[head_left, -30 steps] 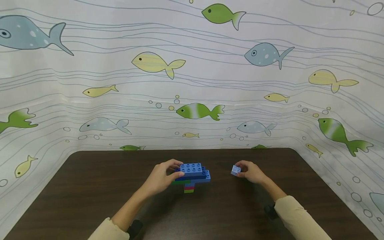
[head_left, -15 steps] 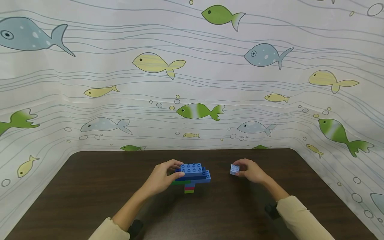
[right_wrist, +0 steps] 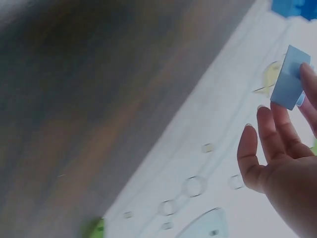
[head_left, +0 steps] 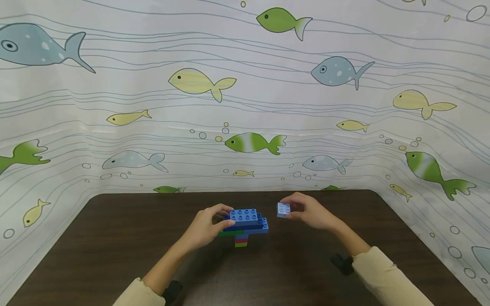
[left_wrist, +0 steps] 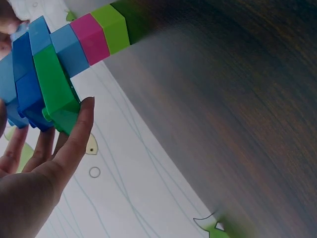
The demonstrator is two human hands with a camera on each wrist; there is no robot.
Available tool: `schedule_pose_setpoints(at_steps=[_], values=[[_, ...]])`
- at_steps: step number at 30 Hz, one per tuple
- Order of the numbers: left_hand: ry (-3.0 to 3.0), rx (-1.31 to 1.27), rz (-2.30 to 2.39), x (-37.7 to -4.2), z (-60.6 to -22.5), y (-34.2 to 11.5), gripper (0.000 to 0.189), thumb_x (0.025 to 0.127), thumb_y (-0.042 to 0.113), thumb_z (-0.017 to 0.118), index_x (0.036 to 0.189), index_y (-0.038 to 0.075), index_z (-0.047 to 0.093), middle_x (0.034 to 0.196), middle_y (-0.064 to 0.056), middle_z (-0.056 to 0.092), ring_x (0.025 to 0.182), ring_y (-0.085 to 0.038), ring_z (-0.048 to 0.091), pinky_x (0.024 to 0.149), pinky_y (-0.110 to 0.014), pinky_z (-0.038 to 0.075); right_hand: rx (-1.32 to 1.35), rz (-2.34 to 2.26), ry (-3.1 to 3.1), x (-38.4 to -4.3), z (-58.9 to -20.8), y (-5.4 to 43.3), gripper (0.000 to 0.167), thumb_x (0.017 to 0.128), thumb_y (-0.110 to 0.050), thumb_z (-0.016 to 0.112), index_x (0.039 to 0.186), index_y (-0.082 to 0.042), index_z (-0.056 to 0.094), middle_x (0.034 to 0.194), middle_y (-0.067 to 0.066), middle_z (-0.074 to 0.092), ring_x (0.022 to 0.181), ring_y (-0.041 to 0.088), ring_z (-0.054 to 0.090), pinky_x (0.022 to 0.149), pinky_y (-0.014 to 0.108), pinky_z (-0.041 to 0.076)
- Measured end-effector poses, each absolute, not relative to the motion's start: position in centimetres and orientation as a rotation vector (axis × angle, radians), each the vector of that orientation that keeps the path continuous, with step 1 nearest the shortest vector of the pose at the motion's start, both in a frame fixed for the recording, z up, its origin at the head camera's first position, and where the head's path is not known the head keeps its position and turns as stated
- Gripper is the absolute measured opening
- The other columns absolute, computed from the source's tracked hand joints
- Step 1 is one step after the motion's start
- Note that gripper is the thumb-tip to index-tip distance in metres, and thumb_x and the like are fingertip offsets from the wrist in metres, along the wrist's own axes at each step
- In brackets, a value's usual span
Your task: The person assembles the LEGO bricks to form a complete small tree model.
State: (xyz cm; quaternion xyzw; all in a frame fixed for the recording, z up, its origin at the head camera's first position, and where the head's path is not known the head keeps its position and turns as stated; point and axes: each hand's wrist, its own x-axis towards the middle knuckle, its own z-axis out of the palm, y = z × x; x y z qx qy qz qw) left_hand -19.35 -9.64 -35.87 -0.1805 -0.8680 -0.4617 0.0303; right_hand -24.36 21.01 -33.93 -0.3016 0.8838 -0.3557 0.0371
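A stacked toy-block build [head_left: 245,223] stands on the table, narrow at its foot and wide on top. Its foot shows a lime block [left_wrist: 112,29], a pink block [left_wrist: 91,40] and a light blue one. Above these lie a green block [left_wrist: 55,87] and several blue blocks, with a light blue block on top. My left hand [head_left: 204,227] grips the upper left end, thumb in front and fingers behind. To the right of the build, my right hand [head_left: 311,211] pinches a small light blue block [head_left: 283,209], studs up, apart from the build and raised off the table.
The dark wooden table [head_left: 126,238] has a fish-patterned sheet [head_left: 245,106] standing behind it and along both sides. A dark wrist camera [head_left: 342,264] is strapped under the right wrist, another [head_left: 172,291] under the left.
My right hand has carried the small light blue block leftward and slightly up, closer to the build. The left hand and the build have stayed in place.
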Motion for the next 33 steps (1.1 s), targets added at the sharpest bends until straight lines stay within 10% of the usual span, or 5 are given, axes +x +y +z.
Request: schedule_pose_setpoints(at_steps=[33], values=[[-2.677, -0.588, -1.456, -19.6, -35.7, -9.8, 0.028, 0.086, 0.019, 0.064, 0.109, 0.004, 0.060, 0.103, -0.014, 0.063, 0.095, -0.032, 0.060, 0.077, -0.042, 0.051, -1.198, -1.008, 2.639, -22.5, -31.2, 12.0, 0.034, 0.084, -0.016, 0.066, 0.116, -0.007, 0.059, 0.098, 0.001, 0.053, 0.090, 0.021, 0.049, 0.076, 0.034, 0.047]])
